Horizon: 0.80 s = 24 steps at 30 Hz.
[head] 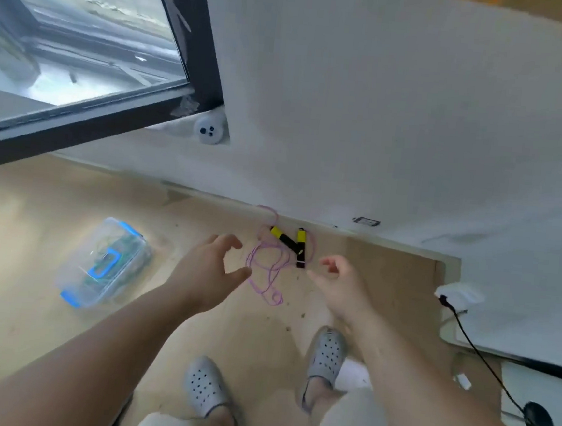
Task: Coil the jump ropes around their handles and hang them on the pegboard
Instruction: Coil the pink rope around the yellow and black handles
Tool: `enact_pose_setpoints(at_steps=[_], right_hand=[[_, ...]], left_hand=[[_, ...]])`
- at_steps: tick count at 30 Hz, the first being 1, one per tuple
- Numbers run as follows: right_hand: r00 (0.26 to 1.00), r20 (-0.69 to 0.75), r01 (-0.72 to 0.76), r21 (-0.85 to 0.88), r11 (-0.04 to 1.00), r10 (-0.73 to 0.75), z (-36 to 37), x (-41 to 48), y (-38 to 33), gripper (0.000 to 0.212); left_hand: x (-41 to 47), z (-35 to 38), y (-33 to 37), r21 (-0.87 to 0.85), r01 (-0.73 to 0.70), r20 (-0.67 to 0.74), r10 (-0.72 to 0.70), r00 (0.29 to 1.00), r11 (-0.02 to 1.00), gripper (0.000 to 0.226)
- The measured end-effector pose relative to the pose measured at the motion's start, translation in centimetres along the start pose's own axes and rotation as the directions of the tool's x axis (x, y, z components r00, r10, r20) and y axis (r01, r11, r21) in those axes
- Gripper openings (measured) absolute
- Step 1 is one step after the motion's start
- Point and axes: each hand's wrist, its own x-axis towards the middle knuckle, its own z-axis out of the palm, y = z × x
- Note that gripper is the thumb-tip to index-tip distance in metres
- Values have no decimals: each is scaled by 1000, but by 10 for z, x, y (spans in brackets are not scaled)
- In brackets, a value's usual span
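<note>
A jump rope lies on the wooden floor by the foot of the white wall. Its two yellow-and-black handles (293, 244) lie crossed, and its thin purple cord (267, 273) sprawls in loose loops in front of them. My left hand (211, 269) hovers open just left of the cord, fingers spread. My right hand (338, 280) hovers open just right of the handles, fingers curled, holding nothing. No pegboard is in view.
A clear plastic box with blue clips (103, 263) sits on the floor to the left. A dark-framed window (92, 60) is at upper left. My feet in grey clogs (327, 351) stand below. A black cable (484, 359) and white furniture are at right.
</note>
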Motion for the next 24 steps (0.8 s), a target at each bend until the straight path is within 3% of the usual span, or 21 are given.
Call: enact_pose_setpoints(at_steps=[5, 9, 19, 24], right_hand=[[1000, 12, -8, -32, 999, 8, 50, 126, 60, 35], [998, 46, -23, -184, 983, 32, 87, 217, 122, 42], [995, 74, -39, -354, 934, 70, 157, 399, 215, 55], [988, 137, 1, -476, 880, 72, 191, 452, 245, 42]], left_hand=[[111, 92, -68, 57, 61, 51, -64, 997, 997, 51], [188, 167, -109, 119, 71, 109, -84, 990, 990, 47], [328, 307, -174, 369, -129, 262, 30, 965, 920, 62], [361, 351, -209, 403, -81, 259, -28, 966, 911, 69]])
